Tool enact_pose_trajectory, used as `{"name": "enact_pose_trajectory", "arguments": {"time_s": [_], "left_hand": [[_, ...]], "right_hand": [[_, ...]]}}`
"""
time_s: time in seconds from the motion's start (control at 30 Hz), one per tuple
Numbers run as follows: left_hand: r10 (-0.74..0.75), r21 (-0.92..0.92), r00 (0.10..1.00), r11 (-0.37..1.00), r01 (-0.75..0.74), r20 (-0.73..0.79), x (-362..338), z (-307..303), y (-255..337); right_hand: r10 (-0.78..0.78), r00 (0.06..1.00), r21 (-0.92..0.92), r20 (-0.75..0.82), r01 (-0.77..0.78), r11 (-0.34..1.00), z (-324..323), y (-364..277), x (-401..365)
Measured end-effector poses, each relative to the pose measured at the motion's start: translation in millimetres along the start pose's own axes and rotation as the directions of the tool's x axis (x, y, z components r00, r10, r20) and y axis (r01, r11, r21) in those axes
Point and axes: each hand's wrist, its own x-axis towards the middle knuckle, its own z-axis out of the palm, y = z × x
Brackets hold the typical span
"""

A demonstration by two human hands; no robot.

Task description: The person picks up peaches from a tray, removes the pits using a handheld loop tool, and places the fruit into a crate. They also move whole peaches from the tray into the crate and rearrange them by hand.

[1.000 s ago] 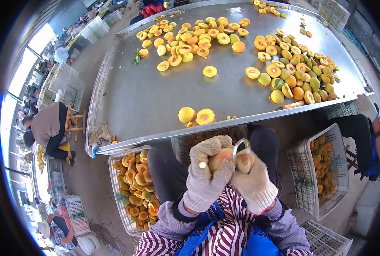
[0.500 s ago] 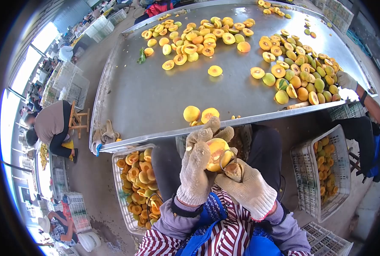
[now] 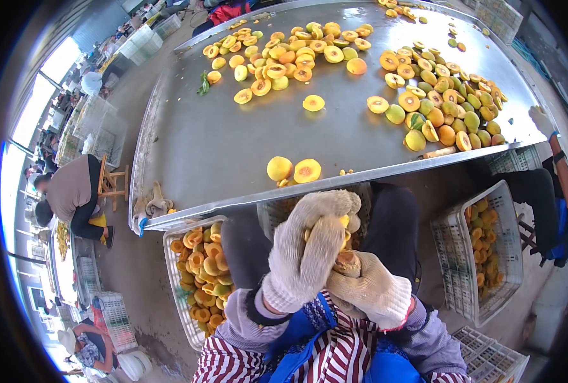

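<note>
Table: steel; peach halves heaped at 12 and 2 o'clock.
Crate: 8 o'clock of hands, full of halves.
Left hand: clenched round peach.
Right hand: 5 o'clock of left, touching; grip can't tell.
Peach: over lap, mostly glove-hidden; axis unclear.

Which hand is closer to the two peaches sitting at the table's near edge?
Left. The left hand is just below the two peaches; the right hand sits lower and further right.

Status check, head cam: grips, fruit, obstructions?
Left grip wrapped shut round yellow-orange peach. Right grip curled shut against its underside. Grey steel table edge just above; white plastic crate of peach halves beside left knee.
</note>
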Motion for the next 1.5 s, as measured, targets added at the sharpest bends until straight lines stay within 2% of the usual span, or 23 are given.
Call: {"name": "enact_pose_trajectory", "arguments": {"time_s": [0.1, 0.17, 0.23, 0.27, 0.37, 0.4, 0.43, 0.53, 0.63, 0.7, 0.77, 0.9, 0.97, 1.03, 1.1, 1.17, 1.23, 1.27, 1.3, 1.33, 1.37, 1.43, 1.5], "left_hand": [[-0.274, 0.029, 0.959, 0.962, 0.273, 0.077, 11.2, -3.6, 14.2], [-0.18, 0.174, 0.982, 0.971, 0.167, 0.061, 12.5, -3.5, 7.2], [0.251, 0.532, 0.947, 0.784, -0.319, 0.199, 18.2, -3.8, 4.2], [0.252, 0.531, 0.947, 0.784, -0.321, 0.199, 19.9, -3.0, 6.6], [-0.147, 0.423, 0.983, 0.902, 0.086, 0.114, 24.6, -0.8, 19.5], [-0.385, 0.191, 0.915, 0.914, 0.359, 0.123, 28.6, -3.7, 18.2], [-0.387, 0.192, 0.914, 0.913, 0.361, 0.122, 27.0, -4.4, 16.6], [0.19, 0.507, 0.943, 0.804, -0.31, 0.274, 22.8, -4.3, 13.1], [0.448, 0.524, 0.84, 0.657, -0.542, 0.306, 24.7, -1.9, 3.6], [0.394, 0.488, 0.856, 0.705, -0.515, 0.334, 24.2, -10.9, 0.6], [-0.085, -0.015, 0.937, 0.995, 0.096, 0.338, 21.0, -12.3, 1.1], [-0.281, 0.136, 0.834, 0.96, 0.246, 0.475, 27.3, -16.4, 14.5], [-0.191, 0.136, 0.866, 0.98, 0.143, 0.462, 25.1, -16.0, 3.8], [0.432, -0.093, 0.815, 0.897, -0.432, 0.385, 27.1, -14.5, -11.5], [0.345, -0.202, 0.88, 0.935, -0.292, 0.326, 6.2, -4.8, -9.3], [-0.117, -0.484, 0.966, 0.848, 0.217, 0.229, -5.4, 0.5, -3.7], [-0.196, -0.474, 0.947, 0.828, 0.3, 0.256, -2.7, 1.7, -1.4], [-0.33, -0.566, 0.885, 0.682, 0.464, 0.328, -1.5, 1.7, -6.3], [-0.438, -0.629, 0.8, 0.499, 0.596, 0.411, -0.9, 0.3, -9.5], [-0.411, -0.498, 0.868, 0.711, 0.497, 0.279, -1.1, -3.1, -9.8], [-0.428, -0.387, 0.882, 0.792, 0.472, 0.199, 0.4, -15.5, -3.4], [-0.297, -0.205, 0.941, 0.943, 0.262, -0.164, -8.0, -44.9, -14.6], [-0.065, 0.286, 0.909, 0.938, 0.196, -0.412, -24.9, -104.8, -37.9]], "right_hand": [[0.044, 0.998, 0.063, 0.038, -0.047, 0.997, 0.0, 3.1, 0.5], [0.034, 0.993, 0.094, 0.117, -0.045, 0.995, -7.4, 3.6, -0.7], [0.04, 0.99, 0.121, 0.136, -0.057, 0.991, -15.1, 7.3, 0.4], [0.044, 0.987, 0.144, 0.156, -0.067, 0.987, -17.3, 8.0, 1.0], [0.056, 0.985, 0.15, 0.165, -0.081, 0.985, -15.7, 7.6, 0.3], [0.06, 0.985, 0.153, 0.164, -0.086, 0.985, -16.1, 7.8, -0.4], [0.085, 0.982, 0.148, 0.171, -0.111, 0.983, -17.0, 6.1, 0.0], [0.069, 0.982, 0.199, 0.174, -0.104, 0.974, -20.4, 12.5, -5.9], [-0.006, 0.992, 0.212, 0.128, -0.022, 0.977, -17.4, 11.1, -9.2], [0.123, 0.942, 0.298, 0.313, -0.221, 0.929, -28.6, 12.2, -2.8], [0.007, 0.927, 0.403, 0.376, -0.17, 0.899, -38.1, 37.2, 1.9], [0.054, 0.889, 0.374, 0.455, -0.246, 0.894, -50.4, 88.1, 9.4], [-0.027, 0.843, 0.554, 0.538, -0.329, 0.765, -58.0, 115.5, 15.2], [-0.013, 0.841, 0.555, 0.541, -0.345, 0.757, -49.8, 106.8, 14.6], [0.014, 0.84, 0.552, 0.542, -0.369, 0.748, -38.1, 86.8, 12.4], [0.05, 0.836, 0.546, 0.546, -0.401, 0.736, -29.5, 72.4, 6.9], [0.106, 0.85, 0.607, 0.517, -0.45, 0.655, -24.5, 57.5, 2.4], [-0.087, 0.862, 0.29, 0.499, -0.071, 0.954, -18.6, 41.8, 4.7], [-0.261, 0.787, -0.085, 0.56, 0.367, 0.926, -14.9, 32.7, 7.1], [-0.046, 0.872, -0.203, 0.487, 0.164, 0.965, -23.5, 56.1, 8.5], [-0.012, 0.753, 0.265, 0.658, -0.217, 0.94, -31.6, 71.4, 18.6], [-0.02, 0.685, 0.355, 0.728, -0.352, 0.866, -43.5, 58.2, 20.3], [0.037, 0.768, 0.387, 0.64, -0.364, 0.847, -40.5, 41.8, 6.8]]}}
